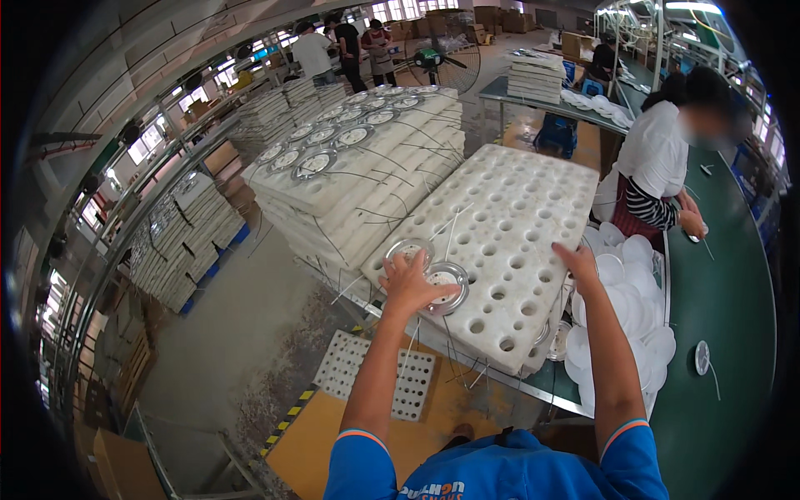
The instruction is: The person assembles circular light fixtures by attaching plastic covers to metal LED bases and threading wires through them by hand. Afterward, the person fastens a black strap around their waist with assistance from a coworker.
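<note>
A thick white foam board (500,208) with rows of round holes lies in front of me on a stack. Near its left edge, my left hand (408,287) spreads its fingers over two round lamp parts with shiny metal rims. The fingertips touch the farther lamp part (411,247), and the thumb rests on the nearer lamp part (450,298). Thin wires trail from them. My right hand (579,262) is at the board's right edge, closed around it with a finger or thumb on top; its other fingers are partly hidden.
Left of the board stands a tall stack of foam boards (375,179) topped with metal-rimmed lamp parts. White round covers (629,292) pile up at the right, beside a green conveyor belt (717,317) where a co-worker (658,150) handles a part. A holed board (408,379) lies low in front.
</note>
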{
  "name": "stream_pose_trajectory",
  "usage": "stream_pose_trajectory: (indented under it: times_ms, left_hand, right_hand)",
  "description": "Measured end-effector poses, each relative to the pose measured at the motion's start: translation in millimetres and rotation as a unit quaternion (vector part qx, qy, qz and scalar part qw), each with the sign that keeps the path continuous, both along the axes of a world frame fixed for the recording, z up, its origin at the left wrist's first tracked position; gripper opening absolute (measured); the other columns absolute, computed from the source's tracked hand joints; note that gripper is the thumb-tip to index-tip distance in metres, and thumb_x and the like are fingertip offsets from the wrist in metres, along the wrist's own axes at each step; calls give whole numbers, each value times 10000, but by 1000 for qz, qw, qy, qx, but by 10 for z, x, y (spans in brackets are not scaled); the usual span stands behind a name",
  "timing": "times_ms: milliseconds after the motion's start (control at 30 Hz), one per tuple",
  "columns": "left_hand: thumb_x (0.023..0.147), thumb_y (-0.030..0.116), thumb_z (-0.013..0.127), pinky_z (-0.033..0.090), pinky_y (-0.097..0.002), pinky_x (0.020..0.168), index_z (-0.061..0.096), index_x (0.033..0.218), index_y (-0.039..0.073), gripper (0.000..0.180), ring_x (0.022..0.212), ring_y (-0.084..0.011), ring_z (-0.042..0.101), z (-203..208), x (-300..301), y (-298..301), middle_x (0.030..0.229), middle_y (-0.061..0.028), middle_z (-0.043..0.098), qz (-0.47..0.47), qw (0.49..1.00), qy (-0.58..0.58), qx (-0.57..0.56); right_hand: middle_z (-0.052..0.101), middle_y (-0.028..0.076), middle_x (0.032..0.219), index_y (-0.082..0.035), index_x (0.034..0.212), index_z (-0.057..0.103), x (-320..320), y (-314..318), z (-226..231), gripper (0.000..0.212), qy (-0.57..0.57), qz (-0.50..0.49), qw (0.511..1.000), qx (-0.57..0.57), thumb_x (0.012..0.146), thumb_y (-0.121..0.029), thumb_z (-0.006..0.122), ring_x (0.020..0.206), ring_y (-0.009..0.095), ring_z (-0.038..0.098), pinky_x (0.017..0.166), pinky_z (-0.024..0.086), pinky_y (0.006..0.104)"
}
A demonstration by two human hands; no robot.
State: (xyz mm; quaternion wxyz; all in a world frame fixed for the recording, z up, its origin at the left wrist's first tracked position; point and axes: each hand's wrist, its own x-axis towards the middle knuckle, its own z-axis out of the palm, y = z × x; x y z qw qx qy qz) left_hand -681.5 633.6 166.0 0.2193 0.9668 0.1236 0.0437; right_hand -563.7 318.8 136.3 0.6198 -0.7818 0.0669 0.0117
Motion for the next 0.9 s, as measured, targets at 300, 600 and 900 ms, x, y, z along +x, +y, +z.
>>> stream_pose_trajectory:
  times_ms: [300,600,900]
  left_hand:
    - [661,459,698,300,-434,965,378,1294,63,812,1174,-331,347,-196,58,-106,1265,-183,304,-72,972,-211,-80]
    - [699,362,680,307,-456,939,386,1269,33,720,1139,-398,358,78,227,-1560,1262,-252,305,-177,902,-350,-180]
    - [759,312,626,221,-572,952,414,1291,187,586,1208,-439,260,-589,415,-1899,1332,-198,279,-147,983,-110,-8]
  right_hand:
    - [593,90,825,-2,949,568,-379,58,1015,293,-103,-39,938,328,675,-103,593,703,190,586,641,501,310]
    - [561,34,784,-26,944,562,-1329,-1006,2172,249,-346,-104,921,147,816,-230,623,704,111,552,609,458,246]
    - [603,89,930,26,1034,529,-1635,-1319,2009,297,-552,-162,818,9,803,-110,656,826,115,571,747,452,241]
